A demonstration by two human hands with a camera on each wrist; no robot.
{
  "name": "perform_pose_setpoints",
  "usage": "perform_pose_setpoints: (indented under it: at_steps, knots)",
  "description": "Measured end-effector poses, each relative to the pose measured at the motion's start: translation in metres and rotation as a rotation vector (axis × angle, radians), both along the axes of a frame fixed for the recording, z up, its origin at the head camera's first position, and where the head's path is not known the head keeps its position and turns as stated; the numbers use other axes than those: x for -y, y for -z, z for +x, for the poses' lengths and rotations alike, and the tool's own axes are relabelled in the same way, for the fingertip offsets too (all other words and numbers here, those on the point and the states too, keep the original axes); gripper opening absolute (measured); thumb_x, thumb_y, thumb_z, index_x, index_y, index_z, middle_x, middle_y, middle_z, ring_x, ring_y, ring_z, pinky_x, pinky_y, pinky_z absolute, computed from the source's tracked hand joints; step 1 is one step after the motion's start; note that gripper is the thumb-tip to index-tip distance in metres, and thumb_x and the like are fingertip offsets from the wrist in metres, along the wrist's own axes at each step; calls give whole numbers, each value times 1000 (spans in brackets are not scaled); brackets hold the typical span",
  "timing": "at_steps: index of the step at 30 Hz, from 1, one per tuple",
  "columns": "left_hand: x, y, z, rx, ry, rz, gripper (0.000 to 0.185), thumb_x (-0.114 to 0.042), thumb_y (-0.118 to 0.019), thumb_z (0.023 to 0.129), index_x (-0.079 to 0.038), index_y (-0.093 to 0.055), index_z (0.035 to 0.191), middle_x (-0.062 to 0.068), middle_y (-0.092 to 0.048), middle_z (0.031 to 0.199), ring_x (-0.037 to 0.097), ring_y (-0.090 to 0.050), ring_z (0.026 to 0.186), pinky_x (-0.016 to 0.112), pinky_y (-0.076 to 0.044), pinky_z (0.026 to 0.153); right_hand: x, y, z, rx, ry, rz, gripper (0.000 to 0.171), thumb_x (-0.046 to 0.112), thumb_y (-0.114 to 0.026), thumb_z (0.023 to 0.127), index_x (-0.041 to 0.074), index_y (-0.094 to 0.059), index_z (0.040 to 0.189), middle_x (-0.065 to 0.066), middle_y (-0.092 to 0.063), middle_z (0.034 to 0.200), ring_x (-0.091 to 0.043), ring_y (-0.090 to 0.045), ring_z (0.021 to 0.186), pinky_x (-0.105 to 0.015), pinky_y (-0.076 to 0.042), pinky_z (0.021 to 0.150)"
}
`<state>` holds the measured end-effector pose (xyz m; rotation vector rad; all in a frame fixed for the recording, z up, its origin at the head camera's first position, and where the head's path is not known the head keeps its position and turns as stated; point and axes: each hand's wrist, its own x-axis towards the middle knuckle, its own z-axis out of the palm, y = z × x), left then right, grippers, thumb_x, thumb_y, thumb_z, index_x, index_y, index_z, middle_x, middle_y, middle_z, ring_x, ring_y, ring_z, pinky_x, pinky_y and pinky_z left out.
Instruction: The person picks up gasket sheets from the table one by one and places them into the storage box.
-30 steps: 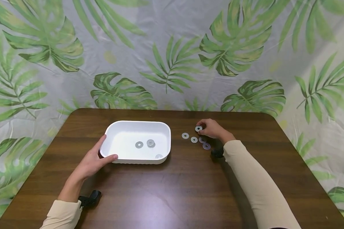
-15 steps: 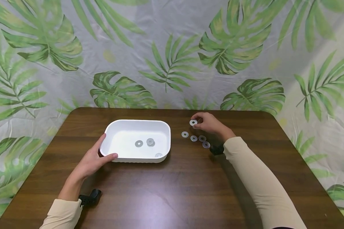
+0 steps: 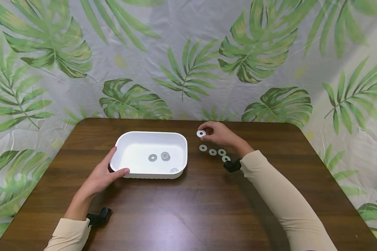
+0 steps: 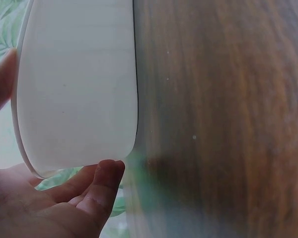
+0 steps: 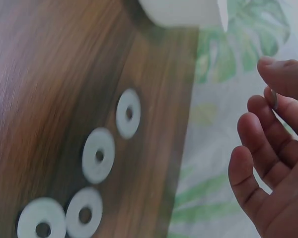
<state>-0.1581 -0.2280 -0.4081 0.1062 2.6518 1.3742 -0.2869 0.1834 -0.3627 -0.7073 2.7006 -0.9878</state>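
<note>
My right hand (image 3: 221,134) pinches a flat metal washer (image 3: 201,133) between thumb and fingers, raised above the table to the right of a white plastic tub (image 3: 154,176). Edge-on in the right wrist view, only a sliver of that washer (image 5: 274,99) shows. My left hand (image 3: 98,176) grips the tub's left end, with the thumb at the front rim; in the left wrist view the fingers (image 4: 107,181) bend against its outer wall. Inside the tub lie a single washer (image 3: 152,158), a small pile of washers (image 3: 165,156) and another washer (image 3: 174,170) by the front right corner.
Several loose washers (image 3: 212,152) lie on the dark wooden table (image 3: 176,216) right of the tub, below my right hand. One is partly covered by the black wrist camera (image 3: 231,166). A leaf-patterned cloth (image 3: 188,62) hangs behind the table's far edge.
My right hand has lifted the pinched washer from among the loose ones and carried it left, toward the tub. The left hand and tub hold their place.
</note>
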Motion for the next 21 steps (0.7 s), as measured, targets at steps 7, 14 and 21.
perform_pose_setpoints:
  at_steps: [7,14,21]
  knots:
    - [0,-1,1,2,4,-12,106,-35,-74,87,-7,-3,160,30,-14,163,49,-19,149,63,-22,116,21,-9,10,-12,-80,-26,37,16,-72,91,8,-64,126,-10,-65,111,-24,-62,99,-39,-51,89]
    - [1,-3,1,2,2,-5,106,-35,-74,87,-7,-2,160,30,-13,163,49,-18,149,63,-21,116,44,-12,16,-17,-128,-74,36,13,-72,90,6,-65,125,-11,-65,113,-22,-61,97,-38,-53,90]
    - [0,-1,1,3,8,-6,106,-35,-74,87,-7,-2,160,29,-13,163,48,-19,149,63,-22,116,63,-8,22,-8,-196,-100,38,14,-71,91,4,-63,127,-11,-66,118,-22,-60,99,-34,-51,87]
